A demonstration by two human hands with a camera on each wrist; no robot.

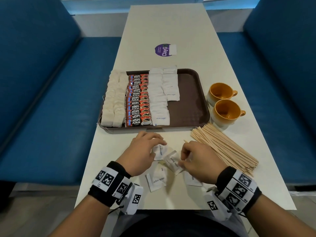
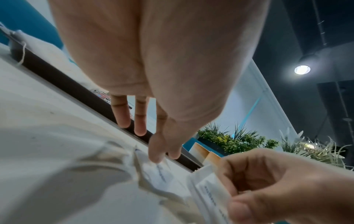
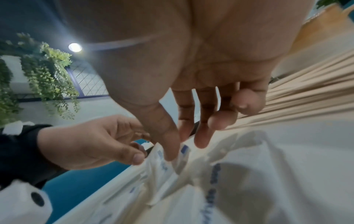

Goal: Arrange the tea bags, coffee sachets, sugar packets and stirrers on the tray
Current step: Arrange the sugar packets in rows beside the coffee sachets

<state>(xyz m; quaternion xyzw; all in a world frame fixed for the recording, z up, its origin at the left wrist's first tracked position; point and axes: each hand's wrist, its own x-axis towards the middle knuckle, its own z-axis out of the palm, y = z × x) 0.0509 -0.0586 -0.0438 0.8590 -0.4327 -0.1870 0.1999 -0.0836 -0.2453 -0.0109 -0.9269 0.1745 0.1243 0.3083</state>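
Observation:
On the brown tray (image 1: 188, 100) lie rows of tea bags (image 1: 113, 100), red coffee sachets (image 1: 137, 100) and white sugar packets (image 1: 158, 93); its right part is bare. Wooden stirrers (image 1: 222, 147) lie in a heap on the table, right of my hands. In front of the tray, my left hand (image 1: 158, 147) pinches a loose sugar packet (image 1: 159, 152) with thumb and forefinger (image 2: 157, 151). My right hand (image 1: 182, 159) pinches another sugar packet (image 1: 172, 161) by its edge, thumb (image 3: 168, 145) on it. Two more packets (image 1: 157, 181) (image 1: 191, 180) lie flat near my wrists.
Two orange cups (image 1: 220, 93) (image 1: 227, 112) stand right of the tray, just behind the stirrers. A purple round sticker (image 1: 163, 50) sits farther up the white table (image 1: 171, 28). Blue benches (image 1: 42, 100) flank the table on both sides.

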